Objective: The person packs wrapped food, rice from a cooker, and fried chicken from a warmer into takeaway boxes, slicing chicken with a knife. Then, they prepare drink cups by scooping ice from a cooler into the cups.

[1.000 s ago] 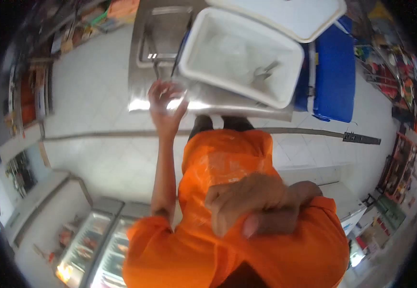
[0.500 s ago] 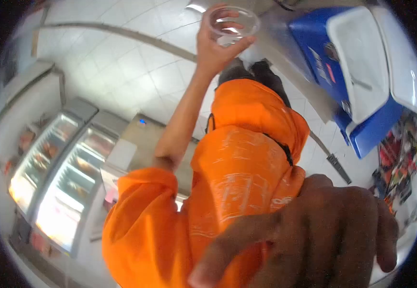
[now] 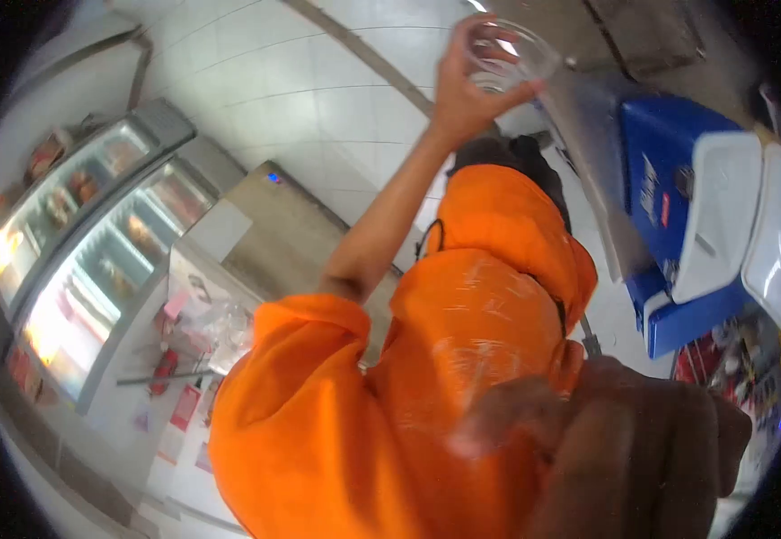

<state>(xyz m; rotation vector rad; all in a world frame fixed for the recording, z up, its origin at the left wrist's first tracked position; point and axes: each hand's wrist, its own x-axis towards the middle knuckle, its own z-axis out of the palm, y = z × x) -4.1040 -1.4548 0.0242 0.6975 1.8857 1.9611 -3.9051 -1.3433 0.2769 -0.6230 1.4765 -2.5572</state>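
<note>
My left hand (image 3: 471, 94) reaches out at the top, shut around a clear round plastic cup (image 3: 538, 56). Its thumb lies along the near side and the fingers wrap the far side; the inside shows no clear contents. Close to the camera at lower right is my right hand (image 3: 633, 449), large and blurred. One finger stretches to the left, apart from the others, and nothing shows in its grip; the lower fingertips are cut off. Between the hands is my orange clothing (image 3: 462, 359), with dark shoes (image 3: 534, 162) beyond it.
A blue cooler (image 3: 655, 162) with a white interior and raised lid stands at right. At left are lit glass-door display fridges (image 3: 94, 278) and a beige cabinet (image 3: 282, 234) with a blue light. Colourful packages (image 3: 732, 359) sit at lower right. White tiles (image 3: 318, 99) cover the floor.
The view has shifted, so the cup, left hand and cooler appear further right. My left hand keeps hold of the cup. My right hand's outstretched finger has moved up and right.
</note>
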